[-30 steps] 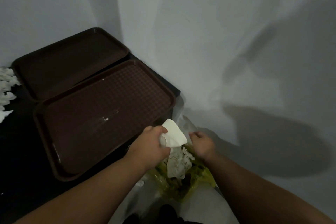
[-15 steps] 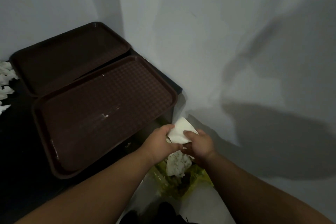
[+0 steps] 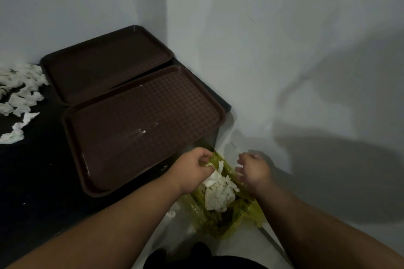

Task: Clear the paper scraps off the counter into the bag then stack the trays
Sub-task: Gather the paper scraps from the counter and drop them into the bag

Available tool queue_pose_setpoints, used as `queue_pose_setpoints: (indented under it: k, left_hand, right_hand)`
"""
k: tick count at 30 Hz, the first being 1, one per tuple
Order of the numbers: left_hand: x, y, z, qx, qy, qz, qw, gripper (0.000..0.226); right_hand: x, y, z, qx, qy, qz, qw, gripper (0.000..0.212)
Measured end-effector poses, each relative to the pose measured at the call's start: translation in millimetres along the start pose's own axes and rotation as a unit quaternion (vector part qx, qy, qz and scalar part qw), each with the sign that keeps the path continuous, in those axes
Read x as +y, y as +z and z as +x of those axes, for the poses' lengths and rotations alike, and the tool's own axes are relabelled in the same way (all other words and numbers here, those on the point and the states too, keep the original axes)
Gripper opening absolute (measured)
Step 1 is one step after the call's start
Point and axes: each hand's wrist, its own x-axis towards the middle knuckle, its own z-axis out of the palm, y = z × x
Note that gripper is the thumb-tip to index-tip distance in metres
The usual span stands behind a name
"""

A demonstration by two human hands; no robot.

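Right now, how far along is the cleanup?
Done: some paper lies in the bag. In hand: the left hand holds the bag's rim, the right hand hovers open over it. Left: a heap of scraps on the counter, and the near tray and far tray lie side by side, unstacked.

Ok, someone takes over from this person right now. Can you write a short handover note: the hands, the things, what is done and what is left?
Left hand: fingers curled, seems to pinch the rim of the yellow-green bag, which sits below the counter edge.
Right hand: open over the bag, holding nothing.
Done: some paper lies in the bag.
Left: a pile of paper scraps lies on the counter's left part. The near tray and far tray lie side by side, not yet stacked.
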Motion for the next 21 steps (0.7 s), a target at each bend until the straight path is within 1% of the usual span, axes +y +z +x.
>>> queue_pose_setpoints:
  k: [3,5,7,10,12,15,18,21]
  left_hand:
    - [14,-12,-15,0.021,0.047,-0.036,0.998,0.022]
    - [23,-27,-28,0.052,0.086,-0.061,0.993,0.014]
    - [27,-47,-43,0.094,0.111,-0.079,0.986,0.013]
    - [19,-87,-67,0.163,0.122,-0.115,0.972,0.017]
    - [1,-119,-84,0.199,0.108,-0.132,0.965,0.015]
    - [-47,-167,-112,0.245,0.067,-0.147,0.956,0.019]
    - [-105,-213,-150,0.314,0.014,-0.176,0.933,0.017]
    - [-168,-257,-194,0.382,-0.057,-0.152,0.91,0.016]
  right_hand:
    - [-35,22,-21,0.0,-0.105,-0.004,0.994,0.009]
    - [-56,40,-37,-0.003,-0.167,-0.014,0.986,0.012]
    - [-74,59,-56,-0.005,-0.22,-0.017,0.975,0.015]
    - [-86,97,-85,-0.032,-0.26,-0.026,0.965,0.012]
    - [-88,130,-107,-0.077,-0.28,-0.049,0.956,0.011]
    - [-83,186,-141,-0.165,-0.295,-0.093,0.936,0.013]
    - [-71,245,-176,-0.231,-0.304,-0.158,0.91,0.012]
    - [-49,309,-204,-0.291,-0.3,-0.213,0.883,0.013]
